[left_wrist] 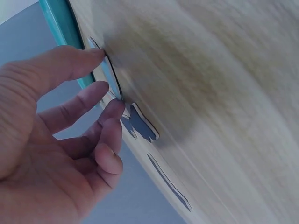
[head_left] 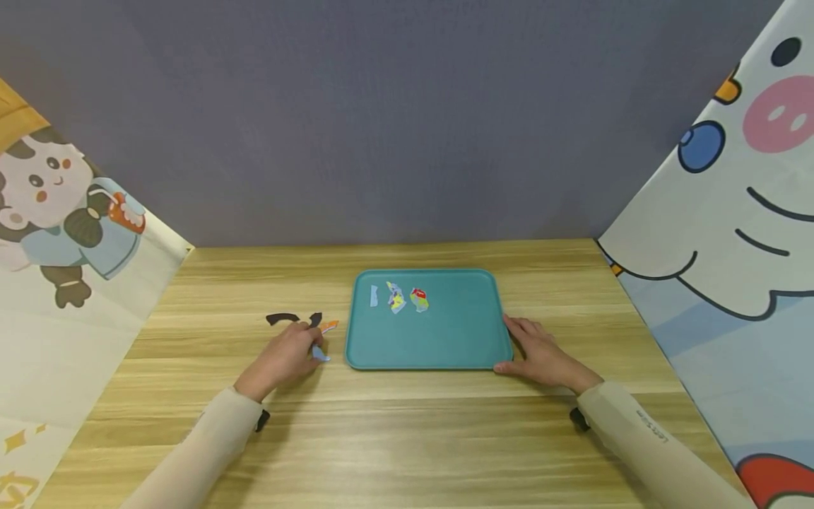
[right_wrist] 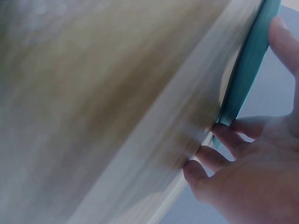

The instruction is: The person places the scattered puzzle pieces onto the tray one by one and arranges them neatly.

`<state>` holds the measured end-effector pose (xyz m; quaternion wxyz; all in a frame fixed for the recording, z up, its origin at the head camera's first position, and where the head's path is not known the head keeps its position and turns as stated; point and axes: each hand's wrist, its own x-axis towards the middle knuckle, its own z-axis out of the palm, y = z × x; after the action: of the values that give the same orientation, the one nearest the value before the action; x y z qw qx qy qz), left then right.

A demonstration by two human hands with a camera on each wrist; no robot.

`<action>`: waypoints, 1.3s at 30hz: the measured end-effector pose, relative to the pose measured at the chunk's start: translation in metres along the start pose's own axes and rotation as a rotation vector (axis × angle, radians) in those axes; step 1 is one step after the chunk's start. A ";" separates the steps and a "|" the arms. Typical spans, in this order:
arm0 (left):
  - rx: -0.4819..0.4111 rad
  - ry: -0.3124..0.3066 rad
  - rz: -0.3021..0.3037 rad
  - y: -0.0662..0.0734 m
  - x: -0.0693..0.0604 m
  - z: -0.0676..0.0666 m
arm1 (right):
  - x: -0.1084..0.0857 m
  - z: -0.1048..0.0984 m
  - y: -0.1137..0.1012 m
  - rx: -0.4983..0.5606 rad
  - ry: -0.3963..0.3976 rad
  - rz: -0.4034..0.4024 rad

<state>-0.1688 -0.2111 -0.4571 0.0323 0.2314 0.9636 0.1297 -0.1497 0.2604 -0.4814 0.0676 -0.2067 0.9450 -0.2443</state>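
On the table left of the tray, my left hand pinches a light blue flat piece between thumb and fingertips; the piece lies at the tabletop in the left wrist view. Beside those fingers are an orange piece and a small dark piece, with a curved dark strip farther left. My right hand rests at the right side of a teal tray, its thumb by the near corner and its fingers loosely along the edge. The undersides of the pieces are hidden.
Inside the tray, toward its upper left, lie a pale blue strip, a purple-and-yellow piece and a red-and-yellow piece. A grey panel stands behind the wooden table, with cartoon-printed panels at both sides.
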 end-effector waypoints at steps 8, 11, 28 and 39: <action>-0.041 0.008 -0.002 0.001 0.002 -0.003 | 0.000 0.000 0.000 0.008 -0.007 0.008; -0.047 0.033 0.020 0.003 0.003 -0.006 | -0.001 0.000 0.000 0.010 -0.005 0.007; -0.039 0.118 0.077 0.021 0.026 -0.025 | 0.002 0.003 0.004 0.026 -0.018 0.021; -0.055 0.109 0.120 0.033 0.046 -0.031 | 0.001 0.003 0.004 0.024 -0.027 0.024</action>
<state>-0.1987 -0.1694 -0.4184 -0.0215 0.2803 0.9444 0.1704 -0.1518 0.2616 -0.4861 0.0859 -0.1979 0.9434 -0.2520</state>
